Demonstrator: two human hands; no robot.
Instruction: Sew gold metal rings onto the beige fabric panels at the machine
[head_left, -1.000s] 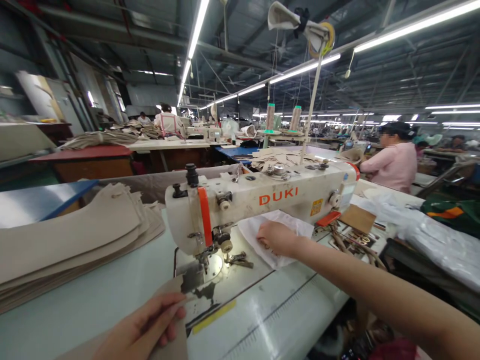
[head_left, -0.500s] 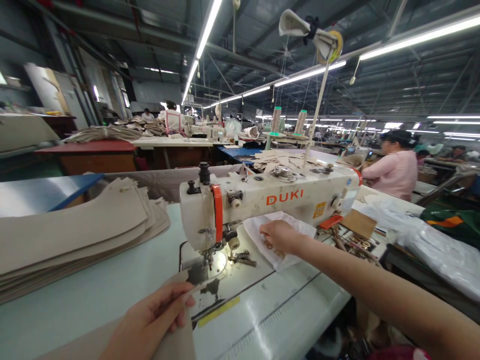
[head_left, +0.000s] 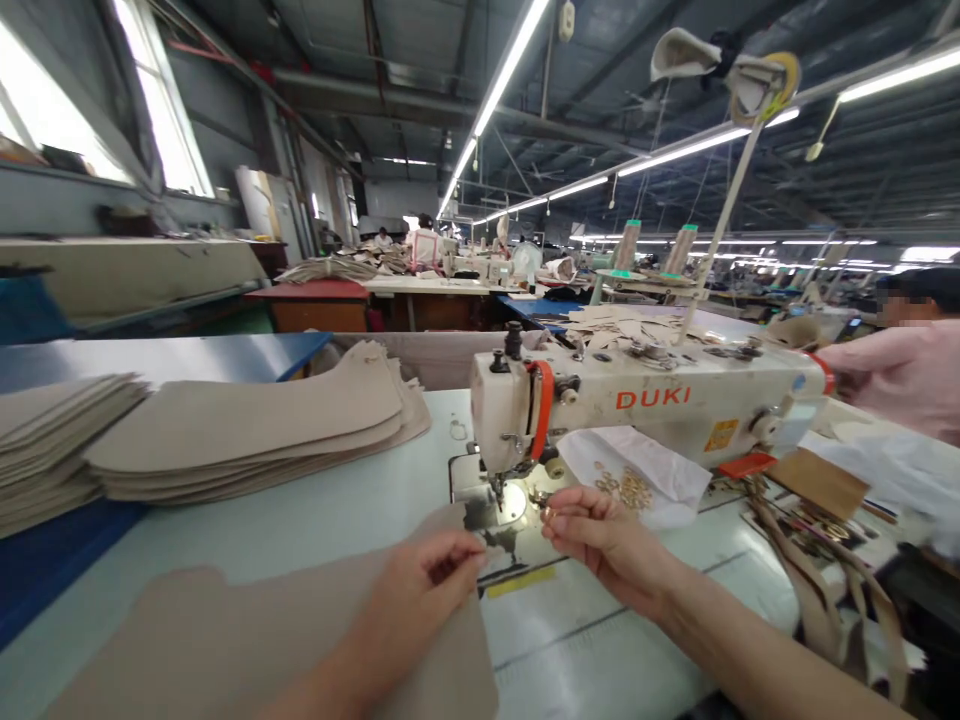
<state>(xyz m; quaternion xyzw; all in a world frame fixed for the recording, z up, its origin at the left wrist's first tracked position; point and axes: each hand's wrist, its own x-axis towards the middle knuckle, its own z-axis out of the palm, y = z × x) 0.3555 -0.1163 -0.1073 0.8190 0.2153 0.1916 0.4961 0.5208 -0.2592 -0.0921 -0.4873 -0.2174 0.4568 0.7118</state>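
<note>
Pale table (head_left: 322, 515) spans the view. The machine (head_left: 675, 400) stands on it centre-right, needle end to the left. A stack (head_left: 255, 430) of beige cut pieces lies far left. One loose panel (head_left: 247, 630) lies flat at the near edge, its right corner reaching the needle plate. A white bag (head_left: 645, 470) of brass rings lies under the machine arm. The left hand (head_left: 431, 575) comes in from the near edge, fingers curled, pinching the panel's right corner. The right hand (head_left: 600, 535) comes in from near right, thumb and forefinger closed on a ring (head_left: 548, 513), just right of the needle and near the left hand, not touching it. One second ago the right hand was on the bag; it has since drawn back to the plate.
</note>
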